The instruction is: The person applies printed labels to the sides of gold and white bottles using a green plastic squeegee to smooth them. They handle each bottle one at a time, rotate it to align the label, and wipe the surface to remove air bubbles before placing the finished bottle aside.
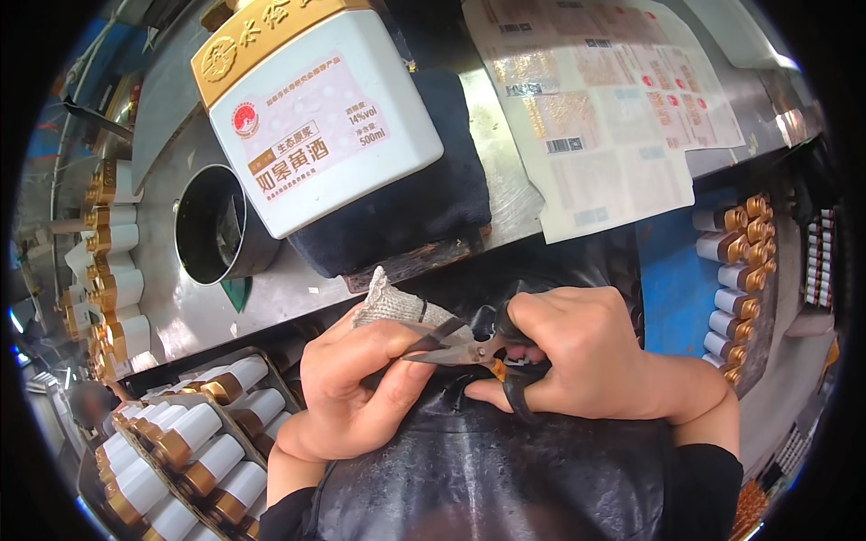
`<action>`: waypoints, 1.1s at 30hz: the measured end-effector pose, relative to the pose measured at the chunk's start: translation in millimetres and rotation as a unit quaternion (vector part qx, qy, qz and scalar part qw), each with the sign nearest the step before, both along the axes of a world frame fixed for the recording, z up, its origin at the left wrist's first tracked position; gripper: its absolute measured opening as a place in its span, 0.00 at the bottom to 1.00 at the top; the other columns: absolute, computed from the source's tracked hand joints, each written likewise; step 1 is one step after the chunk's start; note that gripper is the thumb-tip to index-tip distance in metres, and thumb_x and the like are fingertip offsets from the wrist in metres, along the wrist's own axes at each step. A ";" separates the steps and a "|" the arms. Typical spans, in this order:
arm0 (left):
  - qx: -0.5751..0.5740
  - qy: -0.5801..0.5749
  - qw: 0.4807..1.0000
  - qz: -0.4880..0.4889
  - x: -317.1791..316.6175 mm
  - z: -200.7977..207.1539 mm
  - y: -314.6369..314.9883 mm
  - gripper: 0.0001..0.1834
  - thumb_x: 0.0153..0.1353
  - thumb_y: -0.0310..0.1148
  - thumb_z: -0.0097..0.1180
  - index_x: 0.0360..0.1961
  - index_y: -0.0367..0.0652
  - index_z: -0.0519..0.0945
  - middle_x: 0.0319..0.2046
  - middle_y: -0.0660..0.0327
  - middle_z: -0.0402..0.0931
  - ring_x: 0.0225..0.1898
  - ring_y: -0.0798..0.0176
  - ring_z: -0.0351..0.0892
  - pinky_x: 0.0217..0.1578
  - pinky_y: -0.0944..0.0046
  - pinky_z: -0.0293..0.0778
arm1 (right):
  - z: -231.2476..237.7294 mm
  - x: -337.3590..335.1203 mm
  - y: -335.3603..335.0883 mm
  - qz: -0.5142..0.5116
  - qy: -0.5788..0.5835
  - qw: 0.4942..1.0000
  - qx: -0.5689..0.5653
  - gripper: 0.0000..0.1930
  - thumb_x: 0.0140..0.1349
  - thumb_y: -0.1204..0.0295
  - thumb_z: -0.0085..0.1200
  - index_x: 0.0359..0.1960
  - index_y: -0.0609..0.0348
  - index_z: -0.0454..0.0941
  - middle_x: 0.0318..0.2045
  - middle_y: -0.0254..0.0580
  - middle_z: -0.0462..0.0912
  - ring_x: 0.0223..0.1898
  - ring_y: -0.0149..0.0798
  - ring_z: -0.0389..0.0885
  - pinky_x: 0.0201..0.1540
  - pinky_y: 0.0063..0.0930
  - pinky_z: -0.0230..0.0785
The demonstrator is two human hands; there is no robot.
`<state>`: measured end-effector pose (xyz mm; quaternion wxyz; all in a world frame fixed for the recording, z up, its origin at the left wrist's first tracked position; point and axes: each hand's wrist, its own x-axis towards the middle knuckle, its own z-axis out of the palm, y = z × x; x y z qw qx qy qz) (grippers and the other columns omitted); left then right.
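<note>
My right hand (586, 347) grips a pair of scissors (469, 352) by its dark loop handles. The blades are slightly apart and point left, toward the fingertips of my left hand (361, 383). That hand is closed around a whitish knitted piece (410, 308), which looks like part of a glove. A thin dark band crosses the knit. The tips of my left thumb and forefinger lie against the blade ends, and I cannot make out what is between them. Both hands are above the black apron (487, 469) on my lap.
On the metal bench (298, 320), a white bottle with a gold top (334, 117) lies on a dark folded cloth (397, 216). A metal pot (194, 225) stands left of it, label sheets (622, 194) lie right. Crated bottles (180, 451) fill the lower left; more bottles (726, 325) stand right.
</note>
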<state>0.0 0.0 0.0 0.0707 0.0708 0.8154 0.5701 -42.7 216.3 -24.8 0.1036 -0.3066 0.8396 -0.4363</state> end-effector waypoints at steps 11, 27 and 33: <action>0.096 -0.018 0.994 0.044 5.6 -9.6 3.9 0.06 0.60 0.26 0.56 0.35 0.33 0.81 0.30 0.56 0.82 0.29 0.61 0.79 0.32 0.67 0.73 | -0.8 0.0 10.4 0.017 0.047 0.997 0.053 0.17 0.37 0.68 0.67 0.20 0.58 0.68 0.14 0.37 0.73 0.16 0.41 0.76 0.18 0.32 0.66; 0.041 -0.033 0.999 0.012 -1.2 -1.4 2.4 0.05 0.59 0.26 0.56 0.33 0.35 0.82 0.30 0.55 0.82 0.31 0.59 0.81 0.34 0.65 0.74 | -1.4 -1.6 5.5 0.008 0.061 0.997 0.055 0.21 0.38 0.61 0.73 0.18 0.56 0.69 0.12 0.34 0.71 0.14 0.40 0.74 0.17 0.30 0.65; 0.055 -0.028 0.997 0.035 0.0 -1.1 6.4 0.12 0.61 0.34 0.56 0.30 0.32 0.80 0.27 0.55 0.81 0.29 0.62 0.80 0.31 0.67 0.73 | -0.6 -1.5 4.7 0.001 0.068 0.996 0.060 0.22 0.36 0.61 0.74 0.18 0.57 0.69 0.14 0.36 0.72 0.16 0.41 0.75 0.19 0.32 0.65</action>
